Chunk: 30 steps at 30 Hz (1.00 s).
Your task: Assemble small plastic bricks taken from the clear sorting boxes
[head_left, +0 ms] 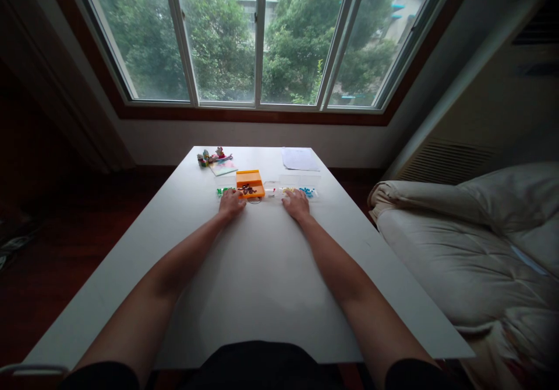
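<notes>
My left hand (pixel 231 202) lies at the near left corner of an open orange box (pixel 250 176), fingers stretched forward and apart. Small dark brown pieces (pixel 247 189) are gathered in the box's near half. Left of it, green pieces (pixel 223 191) sit in a clear container, partly behind my fingers. My right hand (pixel 297 205) rests with spread fingers at the front of a clear container (pixel 315 194) holding blue pieces (pixel 307 192) and pale yellow pieces (pixel 288 191). A thin ring-like loop (pixel 254 201) lies just before the orange box.
Small colourful figures (pixel 213 156) and a patterned sheet (pixel 223 167) occupy the white table's (pixel 262 273) far left. White papers (pixel 300 159) lie at its far right. A padded sofa (pixel 463 238) stands along the right, and a window (pixel 257 41) is beyond the far edge.
</notes>
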Each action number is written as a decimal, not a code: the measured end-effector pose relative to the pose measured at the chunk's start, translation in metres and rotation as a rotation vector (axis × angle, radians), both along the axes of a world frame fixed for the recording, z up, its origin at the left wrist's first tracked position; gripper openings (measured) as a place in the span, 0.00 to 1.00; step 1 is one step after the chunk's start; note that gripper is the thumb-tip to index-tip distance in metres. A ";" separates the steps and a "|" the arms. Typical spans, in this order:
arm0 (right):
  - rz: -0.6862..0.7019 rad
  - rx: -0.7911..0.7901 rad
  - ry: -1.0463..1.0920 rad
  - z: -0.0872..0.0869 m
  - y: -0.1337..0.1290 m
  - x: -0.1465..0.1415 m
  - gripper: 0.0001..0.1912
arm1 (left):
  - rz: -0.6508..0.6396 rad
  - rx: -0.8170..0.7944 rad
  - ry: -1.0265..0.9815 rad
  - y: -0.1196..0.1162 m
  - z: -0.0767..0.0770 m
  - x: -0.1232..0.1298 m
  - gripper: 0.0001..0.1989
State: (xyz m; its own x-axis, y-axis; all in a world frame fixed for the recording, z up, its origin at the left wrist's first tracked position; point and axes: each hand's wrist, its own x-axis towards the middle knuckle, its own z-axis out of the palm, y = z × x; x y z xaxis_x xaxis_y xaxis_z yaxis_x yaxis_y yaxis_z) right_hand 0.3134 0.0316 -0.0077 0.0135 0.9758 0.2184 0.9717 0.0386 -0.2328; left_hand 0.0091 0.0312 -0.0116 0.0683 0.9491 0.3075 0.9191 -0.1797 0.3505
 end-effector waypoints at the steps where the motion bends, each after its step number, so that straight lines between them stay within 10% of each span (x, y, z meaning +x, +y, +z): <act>1: -0.002 -0.004 0.008 0.000 0.002 0.004 0.26 | -0.009 -0.002 -0.001 0.003 0.000 0.003 0.20; 25: -0.093 0.141 0.085 0.020 -0.016 0.004 0.25 | -0.087 0.016 0.026 0.007 0.008 0.009 0.20; 30: 0.093 0.263 0.081 0.029 -0.030 -0.016 0.23 | -0.105 0.095 0.063 -0.017 0.016 0.004 0.22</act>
